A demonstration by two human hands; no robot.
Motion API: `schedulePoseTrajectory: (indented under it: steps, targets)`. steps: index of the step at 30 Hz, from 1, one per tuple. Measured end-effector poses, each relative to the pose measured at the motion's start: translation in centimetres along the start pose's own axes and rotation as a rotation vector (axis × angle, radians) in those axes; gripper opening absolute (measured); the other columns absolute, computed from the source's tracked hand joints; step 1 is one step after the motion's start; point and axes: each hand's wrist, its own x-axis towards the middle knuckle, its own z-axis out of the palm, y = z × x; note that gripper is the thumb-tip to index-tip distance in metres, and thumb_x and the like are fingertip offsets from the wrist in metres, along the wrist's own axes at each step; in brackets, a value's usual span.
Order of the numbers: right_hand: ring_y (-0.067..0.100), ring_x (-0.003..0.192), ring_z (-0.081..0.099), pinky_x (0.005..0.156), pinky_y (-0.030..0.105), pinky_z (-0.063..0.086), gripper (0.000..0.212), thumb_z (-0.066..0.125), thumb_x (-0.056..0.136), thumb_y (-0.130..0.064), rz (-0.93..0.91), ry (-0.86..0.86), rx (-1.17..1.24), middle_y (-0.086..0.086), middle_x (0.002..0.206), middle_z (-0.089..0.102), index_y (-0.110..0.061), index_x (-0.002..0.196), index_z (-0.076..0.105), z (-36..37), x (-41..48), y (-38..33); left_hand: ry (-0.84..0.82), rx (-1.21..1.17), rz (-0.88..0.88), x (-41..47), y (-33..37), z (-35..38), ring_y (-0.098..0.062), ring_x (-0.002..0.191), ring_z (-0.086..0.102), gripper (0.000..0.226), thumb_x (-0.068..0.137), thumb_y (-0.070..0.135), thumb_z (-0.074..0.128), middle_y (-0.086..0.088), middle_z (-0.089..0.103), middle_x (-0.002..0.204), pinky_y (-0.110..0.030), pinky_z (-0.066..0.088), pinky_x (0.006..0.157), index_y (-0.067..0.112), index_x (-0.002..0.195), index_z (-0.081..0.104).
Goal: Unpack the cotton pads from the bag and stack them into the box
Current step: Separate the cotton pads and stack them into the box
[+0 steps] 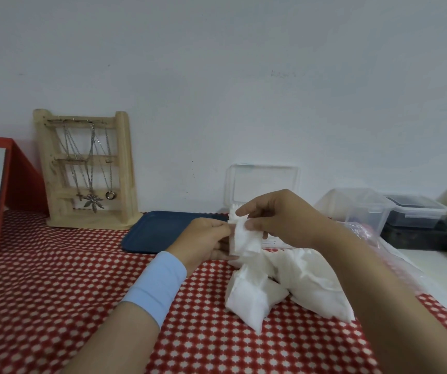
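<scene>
Head view shows both hands raised just above the red-and-white patterned tablecloth (55, 292), working on one packet of cotton pads (246, 238). The left hand (206, 238) has its fingers curled and pinches the packet's left edge. The right hand (279, 220) pinches the top of the packet between thumb and forefinger. Held from two sides like this, the wrapper looks ready to be pulled apart (my reading; no tear is visible).

The packet is held directly in front of the clear box (263, 182). The box's lid stands open against the wall, probably so that freed pads have only a short way to go. Most of the box body is hidden behind the hands, so I cannot tell how many pads are already inside.

Several more white packets (252, 295) lie heaped on the cloth just below the hands, touching one another and within easy reach. The plastic bag (395, 255) lies slack under the right forearm and appears to have been emptied.

A blue tray (157, 230) lies flat behind the left hand. A wooden jewellery stand (87, 168) hung with necklaces stands against the wall, well apart from the work. Clear lidded containers (362, 209) stand to the right.
</scene>
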Motion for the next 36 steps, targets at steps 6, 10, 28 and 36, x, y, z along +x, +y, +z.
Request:
schedulePoseTrajectory:
  steps: [6,10,28,36]
  targets:
    - [0.0,0.061,0.061,0.064,0.015,0.053,0.03,0.081,0.084,-0.014,-0.022,0.044,-0.083,-0.005,0.086,0.072,-0.042,0.092,0.07,0.7,0.4,0.3,-0.091,0.011,0.0,-0.1,0.4,0.3,-0.037,0.098,0.075,0.03,0.1,0.021,0.062,-0.023,0.076,0.106,-0.049,0.062,0.085,-0.003,0.115,0.071]
    - [-0.008,0.06,0.055,0.06,0.009,0.043,0.022,0.076,0.088,-0.015,-0.044,0.104,-0.18,-0.012,0.083,0.065,-0.034,0.096,0.073,1.0,0.5,0.7,-0.111,-0.067,-0.013,-0.1,0.5,0.2,-0.034,0.102,0.074,0.045,0.101,0.04,0.058,-0.022,0.075,0.111,-0.042,0.064,0.08,0.0,0.122,0.068]
    - [0.0,0.082,0.068,0.077,0.021,0.055,0.007,0.075,0.085,-0.028,0.258,-0.052,-0.431,-0.02,0.085,0.071,-0.034,0.086,0.077,-0.9,-0.2,2.5,0.061,-0.05,0.048,0.7,-0.9,-1.1,-0.022,0.098,0.076,0.028,0.093,0.004,0.069,-0.009,0.078,0.11,-0.029,0.063,0.077,0.005,0.121,0.069]
    - [-0.004,0.088,0.06,0.077,0.014,0.042,0.015,0.074,0.087,-0.033,0.097,-0.368,-0.318,-0.022,0.094,0.068,-0.034,0.101,0.078,1.0,-0.7,-0.7,0.186,-0.004,0.057,0.5,-1.5,-1.4,-0.025,0.099,0.076,0.021,0.097,0.012,0.067,-0.011,0.077,0.11,-0.039,0.063,0.085,0.006,0.116,0.073]
